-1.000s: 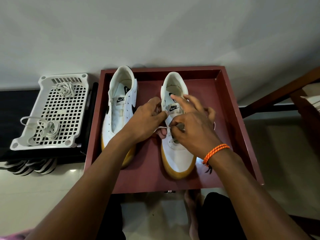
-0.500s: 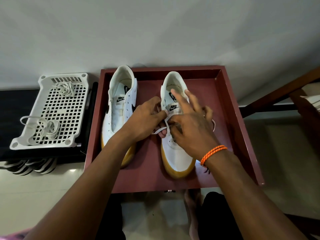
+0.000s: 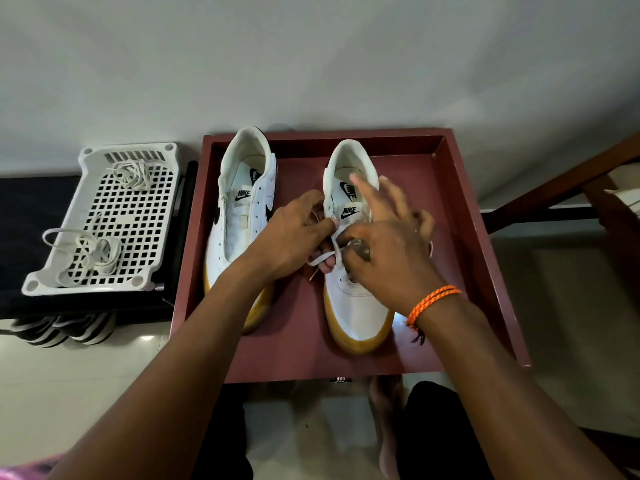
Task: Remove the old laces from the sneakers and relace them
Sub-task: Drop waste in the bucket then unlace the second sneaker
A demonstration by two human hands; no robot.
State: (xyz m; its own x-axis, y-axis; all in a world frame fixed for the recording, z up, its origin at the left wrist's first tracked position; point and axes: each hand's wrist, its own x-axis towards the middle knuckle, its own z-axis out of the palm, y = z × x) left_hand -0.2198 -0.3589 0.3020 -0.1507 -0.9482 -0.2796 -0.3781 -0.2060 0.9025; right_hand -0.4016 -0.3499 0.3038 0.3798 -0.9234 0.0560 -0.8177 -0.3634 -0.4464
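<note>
Two white sneakers with gum soles stand in a dark red tray, toes toward me. The left sneaker has no lace in its eyelets. Both my hands work over the middle of the right sneaker. My left hand pinches a white lace at the shoe's left eyelet row. My right hand pinches the same lace between thumb and forefinger over the tongue, with its other fingers spread upward. An orange thread band circles my right wrist. The eyelets under my hands are hidden.
A white perforated plastic basket lies left of the tray, with two loose white laces on it. Dark striped shoes sit below it on the floor. A wooden frame runs at the right. My feet show under the tray.
My right hand has shifted up the shoe and its fingers have spread wider. The lace loop between my hands has been drawn out. The left hand has barely moved.
</note>
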